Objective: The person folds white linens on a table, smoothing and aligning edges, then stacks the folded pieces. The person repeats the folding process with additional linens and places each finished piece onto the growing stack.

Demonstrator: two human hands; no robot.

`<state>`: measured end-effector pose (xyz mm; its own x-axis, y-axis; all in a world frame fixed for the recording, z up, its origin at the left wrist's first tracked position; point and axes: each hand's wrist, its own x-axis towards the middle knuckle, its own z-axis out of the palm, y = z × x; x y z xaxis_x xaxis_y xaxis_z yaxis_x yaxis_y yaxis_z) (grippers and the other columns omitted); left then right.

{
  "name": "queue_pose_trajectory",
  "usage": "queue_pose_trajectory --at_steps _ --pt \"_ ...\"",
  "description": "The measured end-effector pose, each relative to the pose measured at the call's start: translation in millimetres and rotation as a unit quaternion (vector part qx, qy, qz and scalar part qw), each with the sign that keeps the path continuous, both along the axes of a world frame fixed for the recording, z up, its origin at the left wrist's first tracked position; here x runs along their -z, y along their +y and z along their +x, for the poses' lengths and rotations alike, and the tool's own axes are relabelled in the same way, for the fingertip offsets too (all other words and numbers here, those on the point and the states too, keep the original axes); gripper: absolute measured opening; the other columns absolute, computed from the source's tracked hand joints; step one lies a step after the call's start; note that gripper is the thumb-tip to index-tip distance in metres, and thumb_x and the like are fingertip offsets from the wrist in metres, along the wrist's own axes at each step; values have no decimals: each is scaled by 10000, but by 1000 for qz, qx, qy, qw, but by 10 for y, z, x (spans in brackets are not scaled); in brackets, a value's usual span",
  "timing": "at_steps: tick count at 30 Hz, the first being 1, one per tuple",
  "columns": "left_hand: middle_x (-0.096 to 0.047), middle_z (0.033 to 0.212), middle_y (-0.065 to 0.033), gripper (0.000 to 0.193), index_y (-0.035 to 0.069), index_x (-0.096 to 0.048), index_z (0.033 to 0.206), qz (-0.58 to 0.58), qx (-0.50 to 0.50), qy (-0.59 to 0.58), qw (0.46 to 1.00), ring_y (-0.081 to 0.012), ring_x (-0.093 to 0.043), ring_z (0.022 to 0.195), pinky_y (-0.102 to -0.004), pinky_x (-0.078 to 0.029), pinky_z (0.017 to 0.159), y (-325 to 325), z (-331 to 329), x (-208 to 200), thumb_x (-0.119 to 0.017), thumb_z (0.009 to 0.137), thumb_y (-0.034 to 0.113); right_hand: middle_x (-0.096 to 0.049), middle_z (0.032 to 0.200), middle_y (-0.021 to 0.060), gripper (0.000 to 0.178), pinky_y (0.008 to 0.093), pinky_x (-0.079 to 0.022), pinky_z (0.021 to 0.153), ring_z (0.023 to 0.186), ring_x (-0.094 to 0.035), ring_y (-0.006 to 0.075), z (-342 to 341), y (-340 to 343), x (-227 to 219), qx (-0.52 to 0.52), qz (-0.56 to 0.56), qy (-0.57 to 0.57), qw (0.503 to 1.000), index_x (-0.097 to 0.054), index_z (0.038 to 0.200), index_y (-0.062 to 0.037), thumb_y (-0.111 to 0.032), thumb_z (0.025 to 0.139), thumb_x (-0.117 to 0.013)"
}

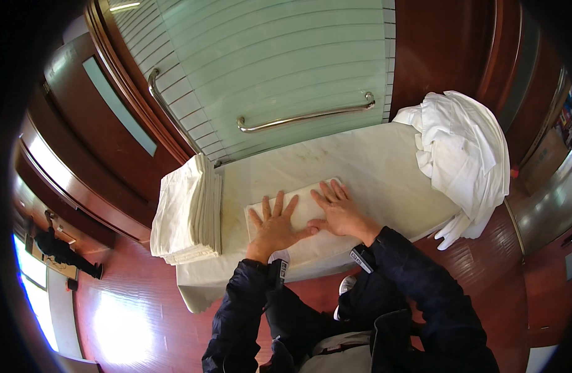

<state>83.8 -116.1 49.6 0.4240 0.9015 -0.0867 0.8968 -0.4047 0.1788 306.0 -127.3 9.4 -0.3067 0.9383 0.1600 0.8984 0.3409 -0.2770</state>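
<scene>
A folded white cloth [303, 206] lies flat on the covered table [286, 163] in front of me. My left hand [274, 225] rests on its left part with the fingers spread. On its right part lies my right hand [339, 210], palm down and fingers apart. The two thumbs nearly meet near the cloth's front edge. Both hands press on the cloth from above, and neither grips it. To the left stands a neat stack of folded white cloths [188, 208]. A loose heap of crumpled white cloth [463, 146] hangs over the table's right end.
Behind the table is a pale green glass panel [280, 68] with a metal handrail [304, 118]. A brown wooden door [106, 99] stands at the left. Far left, a person in dark clothes [59, 248] is on the reddish floor [174, 329].
</scene>
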Motion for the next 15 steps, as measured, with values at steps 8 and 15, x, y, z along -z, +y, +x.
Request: queue_pose_trajectory --at_steps 8,15 --pt "-297 1675 -233 894 73 -361 1610 105 -138 -45 984 -471 -215 1555 -683 -123 1225 8 -410 227 -514 985 695 -340 1657 218 1008 620 -185 1239 1518 -270 497 177 -63 23 70 39 11 997 -369 1569 58 -729 959 -520" --pt "-370 1625 -265 786 44 -408 1575 159 -110 -112 975 -488 -287 1515 -603 -192 1238 -101 -731 431 -565 1012 569 -350 1653 214 996 660 -166 1230 1525 -255 500 150 -89 74 84 52 8 995 -382 1563 57 -727 962 -513"
